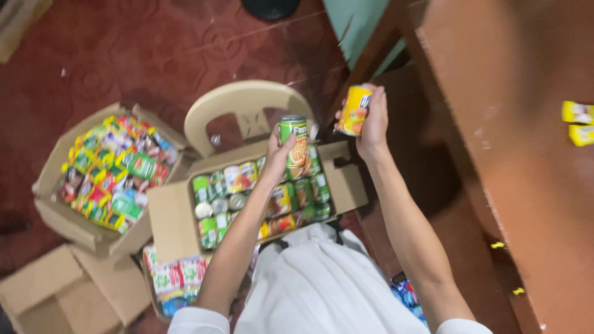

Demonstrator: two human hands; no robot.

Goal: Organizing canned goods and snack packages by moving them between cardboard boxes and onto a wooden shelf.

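Observation:
My left hand (pixel 278 151) grips a green can with an orange label (pixel 295 141), held upright above an open cardboard box (pixel 173 213) packed with several green and yellow cans. My right hand (pixel 371 124) holds a yellow can (pixel 354 110) a little higher and to the right, above the box's right flap. The box rests on a beige plastic chair (pixel 241 102). My white sleeves and shirt fill the lower middle.
A second open box (pixel 52 213) full of colourful sachets sits on the red floor at left. Flattened cardboard (pixel 68 291) lies at lower left, with more packets (pixel 176 275) below the can box. A brown wooden table (pixel 520 124) with two yellow packets (pixel 578 112) stands at right.

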